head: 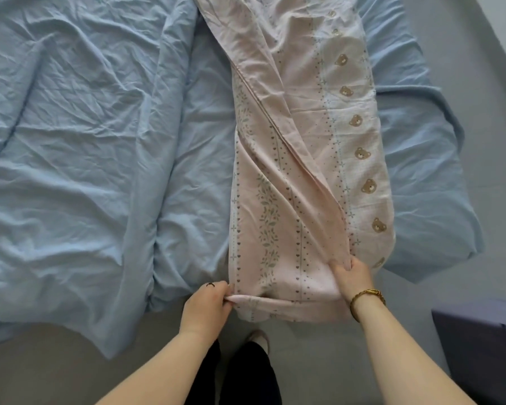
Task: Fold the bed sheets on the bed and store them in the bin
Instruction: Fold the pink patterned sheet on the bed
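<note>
head | pinching near left corner of pink sheet (289, 200) with left hand (208, 305) | gripping near right fold with right hand (352, 277) | lying as long folded strip over blue sheet (85, 156), near end stretching between hands | running off top edge, far end hidden | being cut off at right: purple boxy shape (479, 346), contents not showing

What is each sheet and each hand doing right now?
pink sheet: folded into a long strip, near end held.
blue sheet: spread out, wrinkled, unfolded.
left hand: pinches the pink sheet's near left corner.
right hand: grips its near right corner.
</note>
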